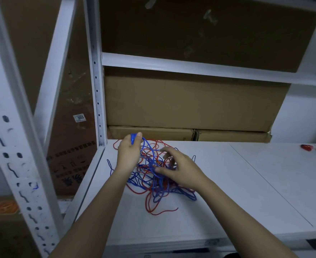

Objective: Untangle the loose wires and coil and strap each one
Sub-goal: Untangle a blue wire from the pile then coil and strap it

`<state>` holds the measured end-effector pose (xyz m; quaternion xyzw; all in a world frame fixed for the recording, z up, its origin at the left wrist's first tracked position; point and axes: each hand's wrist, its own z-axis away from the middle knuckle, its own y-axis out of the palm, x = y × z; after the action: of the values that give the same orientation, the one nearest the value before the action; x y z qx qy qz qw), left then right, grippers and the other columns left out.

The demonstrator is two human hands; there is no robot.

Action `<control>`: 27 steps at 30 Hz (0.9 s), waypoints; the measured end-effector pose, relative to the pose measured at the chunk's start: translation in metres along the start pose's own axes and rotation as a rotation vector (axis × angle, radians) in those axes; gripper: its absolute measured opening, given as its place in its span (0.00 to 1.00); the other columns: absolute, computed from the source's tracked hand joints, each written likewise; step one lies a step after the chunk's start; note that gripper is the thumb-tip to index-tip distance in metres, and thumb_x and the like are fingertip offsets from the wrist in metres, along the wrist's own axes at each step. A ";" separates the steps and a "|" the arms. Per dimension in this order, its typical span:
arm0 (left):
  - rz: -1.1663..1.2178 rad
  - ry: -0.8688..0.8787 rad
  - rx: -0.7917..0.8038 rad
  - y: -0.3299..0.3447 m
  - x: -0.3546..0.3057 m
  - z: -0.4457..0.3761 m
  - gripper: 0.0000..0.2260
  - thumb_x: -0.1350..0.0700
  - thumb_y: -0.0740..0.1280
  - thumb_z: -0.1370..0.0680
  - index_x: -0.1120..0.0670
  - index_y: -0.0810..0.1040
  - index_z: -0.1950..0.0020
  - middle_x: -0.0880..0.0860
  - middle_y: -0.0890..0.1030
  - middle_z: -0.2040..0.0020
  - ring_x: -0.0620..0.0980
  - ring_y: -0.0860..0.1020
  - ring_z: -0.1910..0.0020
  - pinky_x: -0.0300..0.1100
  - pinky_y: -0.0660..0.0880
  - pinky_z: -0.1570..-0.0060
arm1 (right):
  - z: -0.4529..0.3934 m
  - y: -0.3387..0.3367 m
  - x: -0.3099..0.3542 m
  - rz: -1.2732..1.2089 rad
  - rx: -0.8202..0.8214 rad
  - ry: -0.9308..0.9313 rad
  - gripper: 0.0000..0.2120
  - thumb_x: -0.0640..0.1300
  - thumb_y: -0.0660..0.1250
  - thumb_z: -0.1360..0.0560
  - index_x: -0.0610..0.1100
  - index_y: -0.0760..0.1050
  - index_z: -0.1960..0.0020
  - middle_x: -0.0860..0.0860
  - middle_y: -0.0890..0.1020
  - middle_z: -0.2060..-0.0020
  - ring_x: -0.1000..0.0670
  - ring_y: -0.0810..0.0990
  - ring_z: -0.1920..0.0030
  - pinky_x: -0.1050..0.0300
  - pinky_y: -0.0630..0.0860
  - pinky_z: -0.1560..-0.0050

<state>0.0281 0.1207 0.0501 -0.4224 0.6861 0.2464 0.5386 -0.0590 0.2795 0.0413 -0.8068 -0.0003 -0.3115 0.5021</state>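
Your left hand (129, 152) is up at the back of the white shelf (228, 183), thumb and fingers pinched round a bunch of blue wire (149, 161) lifted off the pile. Your right hand (179, 169) hovers over the tangle, fingers loosely spread, holding nothing that shows. Red wire (153, 209) lies knotted with the blue on the shelf, in front of the cardboard boxes (190, 105).

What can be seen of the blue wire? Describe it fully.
The blue wire is thin, flexible and plastic-coated by its look, lying in loose loops knotted with a red wire on the white shelf. The left hand grips several gathered strands, lifting them. The right hand reaches into the tangle; its grip is unclear.
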 end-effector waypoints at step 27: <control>-0.319 -0.007 0.434 0.011 0.009 0.027 0.13 0.50 0.67 0.22 0.59 0.81 0.51 0.63 0.81 0.58 0.56 0.77 0.62 0.47 0.73 0.59 | -0.019 0.006 0.002 -0.996 -0.040 0.254 0.02 0.37 0.58 0.19 0.40 0.67 0.51 0.41 0.84 0.55 0.47 0.85 0.55 0.62 0.80 0.55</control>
<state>0.0324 0.1454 0.0322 -0.3987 0.6458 0.0071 0.6510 -0.0654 0.2600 0.0429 -0.6741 -0.3176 -0.6082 0.2736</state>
